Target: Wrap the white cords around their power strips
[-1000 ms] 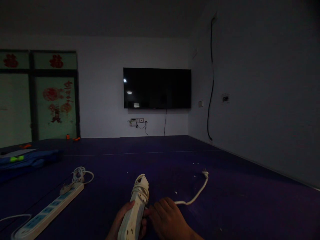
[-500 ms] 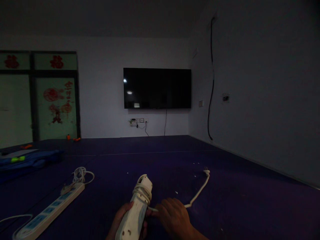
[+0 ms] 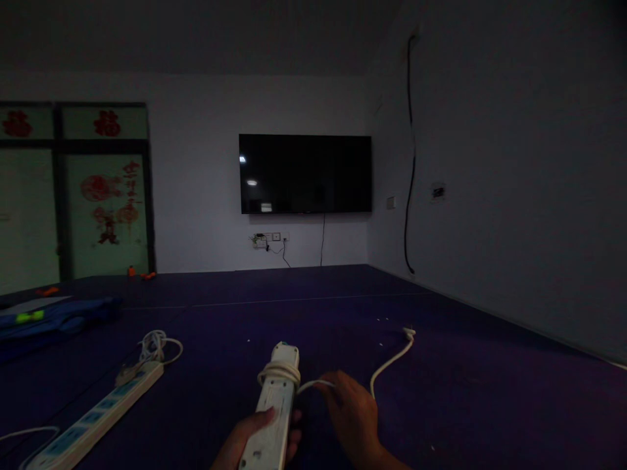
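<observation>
My left hand (image 3: pixel 249 434) is wrapped round a white power strip (image 3: pixel 272 418), thumb across the face that shows screw holes. Several turns of white cord (image 3: pixel 279 373) circle the strip near its far end. From there the cord runs right into my right hand (image 3: pixel 353 411), whose fingers are closed on it. Beyond that hand the cord comes out and curves away over the dark blue surface, ending in a plug (image 3: pixel 409 333).
A second power strip (image 3: pixel 98 418) with blue sockets lies at the left, its cord bundled (image 3: pixel 154 344) at the far end. Behind it are blue folded cloth (image 3: pixel 83 313) and small orange objects (image 3: pixel 147 276). A television (image 3: pixel 306 173) hangs on the far wall.
The held strip has turned more upright in view. My right hand has risen slightly and moved right, drawing the cord into an arc. The loose cord beyond it now bends more steeply.
</observation>
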Demonstrator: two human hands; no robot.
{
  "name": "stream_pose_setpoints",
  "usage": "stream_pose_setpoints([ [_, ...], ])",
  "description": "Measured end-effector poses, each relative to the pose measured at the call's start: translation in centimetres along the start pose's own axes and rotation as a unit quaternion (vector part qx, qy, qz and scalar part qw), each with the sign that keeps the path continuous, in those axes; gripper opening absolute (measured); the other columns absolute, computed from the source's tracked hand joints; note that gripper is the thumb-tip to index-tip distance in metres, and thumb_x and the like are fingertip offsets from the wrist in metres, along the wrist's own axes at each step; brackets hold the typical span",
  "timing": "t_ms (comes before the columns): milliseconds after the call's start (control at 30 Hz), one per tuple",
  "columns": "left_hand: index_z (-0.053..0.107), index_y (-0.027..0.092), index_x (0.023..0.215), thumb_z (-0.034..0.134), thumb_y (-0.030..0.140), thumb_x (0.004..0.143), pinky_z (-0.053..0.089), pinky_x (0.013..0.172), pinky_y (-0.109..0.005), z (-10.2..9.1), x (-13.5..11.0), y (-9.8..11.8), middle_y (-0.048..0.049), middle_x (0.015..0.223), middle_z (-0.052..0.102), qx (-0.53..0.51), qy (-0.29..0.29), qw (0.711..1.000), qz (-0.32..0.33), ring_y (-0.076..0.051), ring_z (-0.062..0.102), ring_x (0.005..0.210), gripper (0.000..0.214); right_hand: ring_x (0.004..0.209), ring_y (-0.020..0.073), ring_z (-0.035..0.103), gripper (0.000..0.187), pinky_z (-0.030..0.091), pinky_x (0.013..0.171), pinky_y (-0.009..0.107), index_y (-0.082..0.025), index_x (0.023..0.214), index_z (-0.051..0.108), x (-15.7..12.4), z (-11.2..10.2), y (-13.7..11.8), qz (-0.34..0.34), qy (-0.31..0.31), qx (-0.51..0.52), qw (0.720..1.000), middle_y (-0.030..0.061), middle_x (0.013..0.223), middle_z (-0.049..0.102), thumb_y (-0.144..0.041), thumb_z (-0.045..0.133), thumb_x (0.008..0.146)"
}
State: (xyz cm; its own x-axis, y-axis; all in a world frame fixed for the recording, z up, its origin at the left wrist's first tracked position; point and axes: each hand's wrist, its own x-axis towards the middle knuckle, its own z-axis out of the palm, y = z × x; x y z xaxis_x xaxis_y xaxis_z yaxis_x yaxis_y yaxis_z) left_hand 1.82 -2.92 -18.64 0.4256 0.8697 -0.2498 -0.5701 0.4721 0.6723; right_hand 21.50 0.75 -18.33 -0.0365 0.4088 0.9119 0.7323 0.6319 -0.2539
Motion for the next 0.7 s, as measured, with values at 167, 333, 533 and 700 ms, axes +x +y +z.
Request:
stream_pose_setpoints([
  [167, 0.038, -0.005, 0.127, 0.061, 0.021, 0.071, 0.05, 0.062, -0.029, -0.6, 0.5, 0.5, -0.0178, 0.074, 0.071, -0.026, 0.03, 0.999, -0.014, -0.023, 0.067, 0.062, 0.065, 0.058, 0.0112, 0.061, 0.022, 0.043, 0.055, 0.021, -0.022, 0.074, 0.062, 0.2, -0.2, 0.6, -0.015, -0.004, 0.018, 1.0, -0.0011, 0.066, 0.065, -0.033, 0.047, 0.087],
  [333, 0.027, -0.005, 0.133, 0.058, 0.01, 0.07, 0.051, 0.064, -0.028, 1.8, -0.9, 1.0, -0.016, 0.078, 0.071, -0.071, 0.084, 0.994, 0.027, -0.022, 0.067, 0.065, 0.071, 0.059, 0.0119, 0.059, 0.022, 0.039, 0.058, 0.023, -0.021, 0.072, 0.061, 0.6, -0.4, 0.9, -0.044, -0.042, -0.017, 0.998, -0.0007, 0.064, 0.063, -0.028, 0.047, 0.086],
  [533, 0.027, -0.001, 0.134, 0.059, 0.009, 0.071, 0.052, 0.064, -0.027, 3.1, -2.3, 0.9, -0.0147, 0.09, 0.07, -0.103, 0.078, 0.99, 0.049, -0.021, 0.067, 0.07, 0.071, 0.067, 0.0179, 0.057, 0.02, 0.036, 0.065, 0.03, -0.021, 0.073, 0.059, 0.7, 0.2, 1.1, -0.069, -0.126, -0.126, 0.982, 0.0012, 0.067, 0.063, -0.009, 0.046, 0.082],
  [700, 0.033, 0.001, 0.132, 0.057, 0.011, 0.072, 0.052, 0.064, -0.026, 3.2, -3.0, 0.8, -0.0143, 0.091, 0.07, -0.091, 0.07, 0.993, 0.037, -0.021, 0.067, 0.07, 0.065, 0.08, 0.0204, 0.057, 0.041, 0.036, 0.072, 0.033, -0.022, 0.1, 0.058, 0.2, 0.7, 1.7, -0.081, -0.18, -0.137, 0.971, 0.0031, 0.086, 0.066, 0.005, 0.043, 0.073],
])
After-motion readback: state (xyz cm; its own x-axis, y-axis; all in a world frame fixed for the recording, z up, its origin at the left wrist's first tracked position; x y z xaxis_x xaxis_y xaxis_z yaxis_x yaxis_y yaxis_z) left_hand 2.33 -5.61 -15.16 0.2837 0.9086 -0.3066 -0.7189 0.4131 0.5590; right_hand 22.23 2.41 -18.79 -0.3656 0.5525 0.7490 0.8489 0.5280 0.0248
